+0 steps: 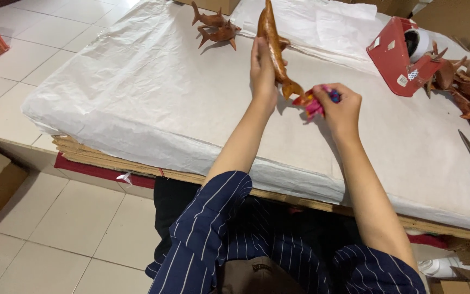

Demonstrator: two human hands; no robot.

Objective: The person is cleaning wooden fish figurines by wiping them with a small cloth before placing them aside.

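Fingers of the left hand (263,68) clasp a long wooden fish carving (273,46), held above the paper-covered tabletop (153,92). Right hand (339,105) pinches a pink-and-blue bundle (312,102) against the carving's tail; attaching it likely needs a steady grip.

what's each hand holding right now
Left hand: closed on a wooden fish carving.
Right hand: closed on a small pink and orange bundle; what it is cannot be told.
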